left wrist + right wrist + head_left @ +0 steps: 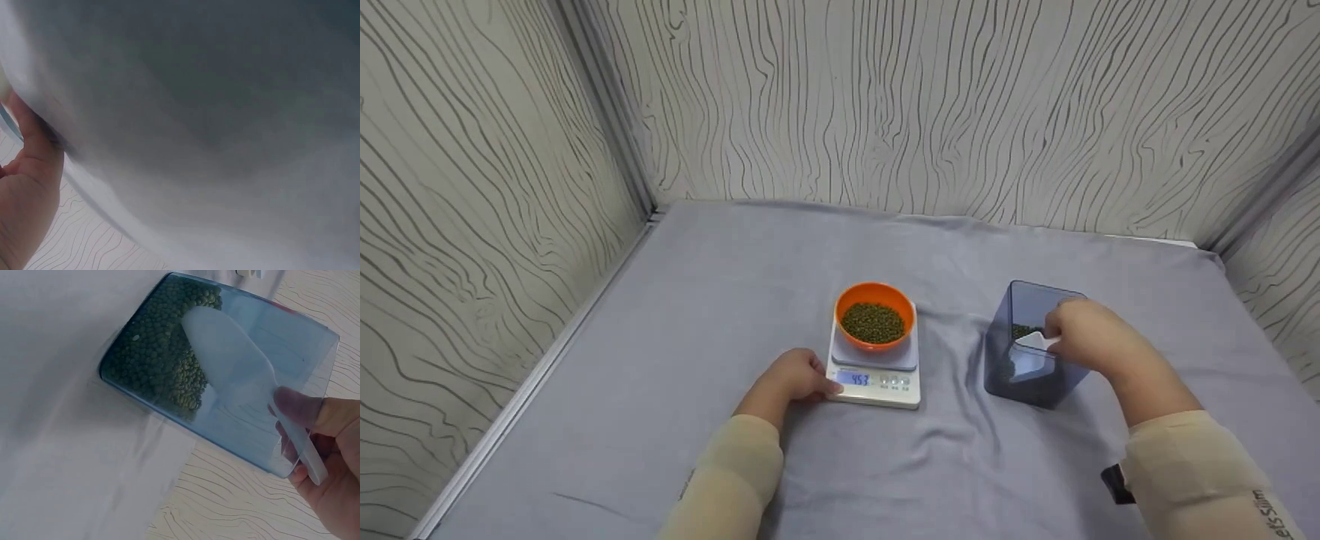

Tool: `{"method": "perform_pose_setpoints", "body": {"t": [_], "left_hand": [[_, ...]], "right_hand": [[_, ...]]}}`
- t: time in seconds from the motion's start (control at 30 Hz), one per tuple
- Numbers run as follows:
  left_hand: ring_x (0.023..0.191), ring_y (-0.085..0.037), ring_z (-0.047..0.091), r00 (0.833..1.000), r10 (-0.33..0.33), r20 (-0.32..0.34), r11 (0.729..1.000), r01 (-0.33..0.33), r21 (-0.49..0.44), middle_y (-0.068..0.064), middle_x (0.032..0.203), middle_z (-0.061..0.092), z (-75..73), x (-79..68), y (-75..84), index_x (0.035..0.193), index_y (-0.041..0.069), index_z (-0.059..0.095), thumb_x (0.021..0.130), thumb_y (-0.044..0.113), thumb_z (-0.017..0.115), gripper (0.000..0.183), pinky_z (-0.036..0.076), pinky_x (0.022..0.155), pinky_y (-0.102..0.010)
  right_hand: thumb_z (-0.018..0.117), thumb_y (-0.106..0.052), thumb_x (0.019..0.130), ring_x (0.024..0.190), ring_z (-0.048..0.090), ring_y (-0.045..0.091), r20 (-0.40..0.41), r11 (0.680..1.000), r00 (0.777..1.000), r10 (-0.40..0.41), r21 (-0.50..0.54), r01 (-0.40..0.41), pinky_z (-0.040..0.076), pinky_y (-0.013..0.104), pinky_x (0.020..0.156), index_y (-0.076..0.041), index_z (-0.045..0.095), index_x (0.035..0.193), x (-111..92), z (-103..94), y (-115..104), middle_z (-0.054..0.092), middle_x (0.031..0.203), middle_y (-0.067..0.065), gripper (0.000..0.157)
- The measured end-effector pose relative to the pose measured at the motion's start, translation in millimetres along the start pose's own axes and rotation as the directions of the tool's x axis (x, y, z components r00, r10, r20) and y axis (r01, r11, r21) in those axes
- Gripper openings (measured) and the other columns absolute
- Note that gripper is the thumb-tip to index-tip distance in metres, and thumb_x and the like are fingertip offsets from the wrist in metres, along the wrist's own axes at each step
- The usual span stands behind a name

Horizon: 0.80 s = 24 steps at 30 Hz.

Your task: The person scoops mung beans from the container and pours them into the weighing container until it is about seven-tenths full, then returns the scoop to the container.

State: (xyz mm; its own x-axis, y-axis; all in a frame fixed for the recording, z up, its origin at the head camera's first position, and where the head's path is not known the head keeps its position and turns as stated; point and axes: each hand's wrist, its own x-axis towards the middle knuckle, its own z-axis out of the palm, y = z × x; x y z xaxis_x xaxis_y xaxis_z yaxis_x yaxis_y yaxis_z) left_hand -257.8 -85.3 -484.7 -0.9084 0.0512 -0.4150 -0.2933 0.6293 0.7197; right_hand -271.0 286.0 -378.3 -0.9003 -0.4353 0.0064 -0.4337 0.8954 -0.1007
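Note:
In the head view an orange bowl [874, 347] with green mung beans [873, 322] in it stands on a white kitchen scale [877, 396], whose display is lit with digits. My left hand [802, 375] pinches the scale's front left corner, thumb on top beside the display. To the right, my right hand [1084, 334] reaches over the rim of a bluish see-through container [1020, 382] and grips the handle of a white scoop [230, 349]. The scoop's tip meets the mung beans [152, 343] at the container's bottom in the right wrist view.
A grey cloth [735, 285] covers the table, wrinkled between scale and container. Wood-grain patterned panels [885, 112] stand behind and at both sides. A small black object [1117, 484] shows beside the right sleeve. Pale blurred cloth [197, 185] fills most of the left wrist view.

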Motion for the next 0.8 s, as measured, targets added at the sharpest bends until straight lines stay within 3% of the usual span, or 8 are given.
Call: {"method": "perform_pose_setpoints", "body": {"t": [0.5, 0.8], "left_hand": [[0.069, -0.019, 0.051, 0.999, -0.032, 0.004, 0.999, 0.032, 0.005, -0.005, 0.073, 0.054, -0.3, 2.3, 0.3, 0.082, 0.008, 0.054, 0.07, 0.021, 0.079, 0.031, 0.042, 0.061, -0.029], [0.068, -0.018, 0.051, 1.0, -0.028, 0.0, 1.0, 0.028, 0.014, -0.005, 0.072, 0.054, 0.5, 2.2, 0.3, 0.08, 0.008, 0.054, 0.07, 0.022, 0.079, 0.03, 0.041, 0.059, -0.028]], "right_hand": [[0.066, 0.001, 0.073, 0.063, 0.046, 0.017, 0.035, 0.995, 0.999, -0.007, 0.1, 0.003, 0.043, 0.036, 0.059, -0.004, 0.064, 0.069, 5.6, 10.8, 7.7, 0.053, 0.066, 0.002, 0.006], [0.068, -0.004, 0.075, 0.062, 0.046, 0.015, -0.034, 0.991, 0.999, -0.032, 0.127, 0.036, 0.041, 0.034, 0.058, -0.005, 0.064, 0.069, 2.6, 16.4, 14.7, 0.051, 0.066, 0.0, 0.007]]}}
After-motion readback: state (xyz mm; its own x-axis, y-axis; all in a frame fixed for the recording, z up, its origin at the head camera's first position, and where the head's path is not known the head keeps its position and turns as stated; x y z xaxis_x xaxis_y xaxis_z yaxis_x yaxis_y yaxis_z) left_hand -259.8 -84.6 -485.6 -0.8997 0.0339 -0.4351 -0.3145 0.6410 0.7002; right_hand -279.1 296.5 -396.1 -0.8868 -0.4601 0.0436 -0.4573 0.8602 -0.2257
